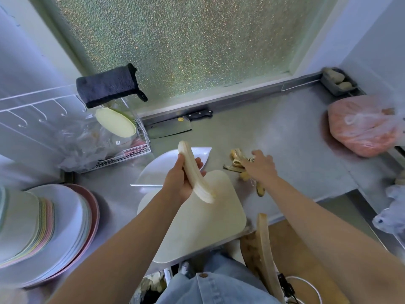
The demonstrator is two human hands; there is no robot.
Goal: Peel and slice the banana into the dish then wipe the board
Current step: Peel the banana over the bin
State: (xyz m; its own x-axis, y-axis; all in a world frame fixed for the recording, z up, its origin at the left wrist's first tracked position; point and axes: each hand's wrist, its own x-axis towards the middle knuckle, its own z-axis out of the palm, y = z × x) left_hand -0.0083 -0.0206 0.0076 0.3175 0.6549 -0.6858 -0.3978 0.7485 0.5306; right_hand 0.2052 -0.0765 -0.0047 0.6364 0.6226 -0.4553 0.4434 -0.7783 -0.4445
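I see a big steel tabletop (285, 137) under everything. At 8 o'clock sits a tall stack of plates (54, 227). Near the middle, close to me, lies the pale board (208, 222), and one corner of it hangs over the tabletop edge. At 3 o'clock is a pink bag (361, 126), tied shut. The white dish (157, 170) touches the board at the board's 11 o'clock. A dark cloth (107, 86) hangs on a rack at 10 o'clock. A knife (171, 127) lies flat by the back wall, at 12 o'clock from the dish.

The banana (195, 174) has no skin on it. It is up in the air, over the place where dish and board meet, with one end pointing to 11 o'clock and the other to 5 o'clock. My left hand (177, 181) holds it, its grip clamped round the middle. My right hand (260, 165) is at 2 o'clock from the board, on top of the peel (236, 161), which lies on the tabletop. I cannot tell if that grip is apart or together, as the fingers are blurred.
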